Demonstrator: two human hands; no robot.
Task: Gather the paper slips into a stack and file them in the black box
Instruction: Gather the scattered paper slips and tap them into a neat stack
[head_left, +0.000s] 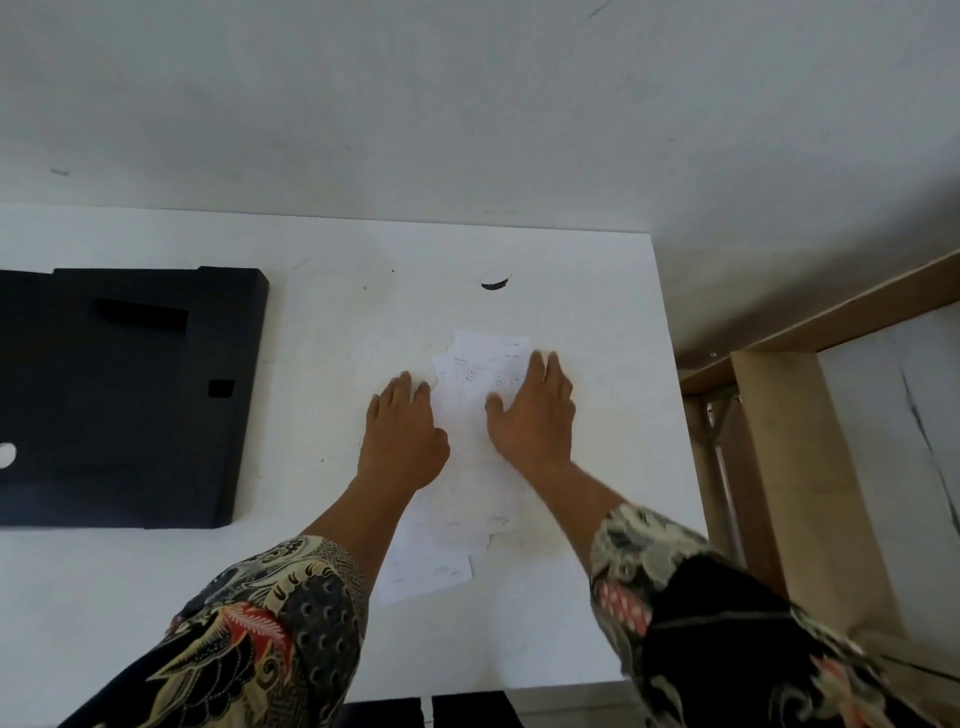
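White counter (311, 597) carries the black box (124, 395) at far left, well apart from the slips (467, 405), which lie loosely overlapped at centre: gathering is under way, filing not begun. Left hand (402, 436) and right hand (535, 410) rest flat and open flanking the slips, gripping nothing. Bare counter lies between slips and box; the right edge is near.

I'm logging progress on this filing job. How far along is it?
Nothing is filed yet. Both hands, left and right, lie flat on the loose paper slips, pushing them together. Still left: squaring the stack and moving it to the black box on the left.
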